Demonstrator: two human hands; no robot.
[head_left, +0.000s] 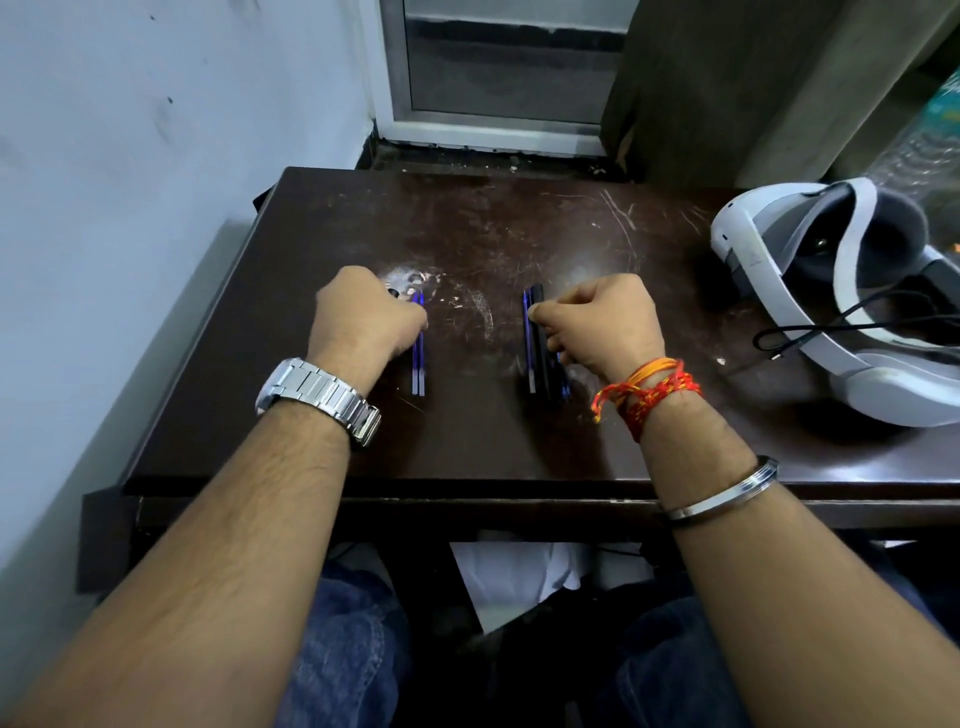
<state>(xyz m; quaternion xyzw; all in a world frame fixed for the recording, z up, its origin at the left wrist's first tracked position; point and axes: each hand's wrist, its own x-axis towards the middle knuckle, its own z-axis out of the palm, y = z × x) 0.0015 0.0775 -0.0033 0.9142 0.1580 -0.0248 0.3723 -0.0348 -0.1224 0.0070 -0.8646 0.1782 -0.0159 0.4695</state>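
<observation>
- At the middle of the dark, scratched table (519, 218), two small bundles of pens lie side by side, well apart, both running from 12 to 6 o'clock.
- The left hand (369, 317) sits knuckles-up over the far end of the blue pens (418, 364), which stick out from under it toward 6 o'clock.
- Its fingers are curled, but the fingertips are hidden, so I cannot tell whether they actually clamp the pens.
- At 3 o'clock from that hand, the right hand (602, 322) pinches the dark pens (540, 353) between thumb and curled fingers, gripping them from their 3 o'clock side.
- The dark pens rest on the tabletop, their near ends showing below the hand.
- A metal watch (317, 395) is on the left wrist, and red and orange threads (649, 395) and a steel bangle (722, 493) are on the right forearm.
- A white headset (852, 312) lies at the table's 3 o'clock edge, a black cable (810, 332) looped across it.
- A window frame (498, 78) stands at 12 o'clock, beyond the table.
</observation>
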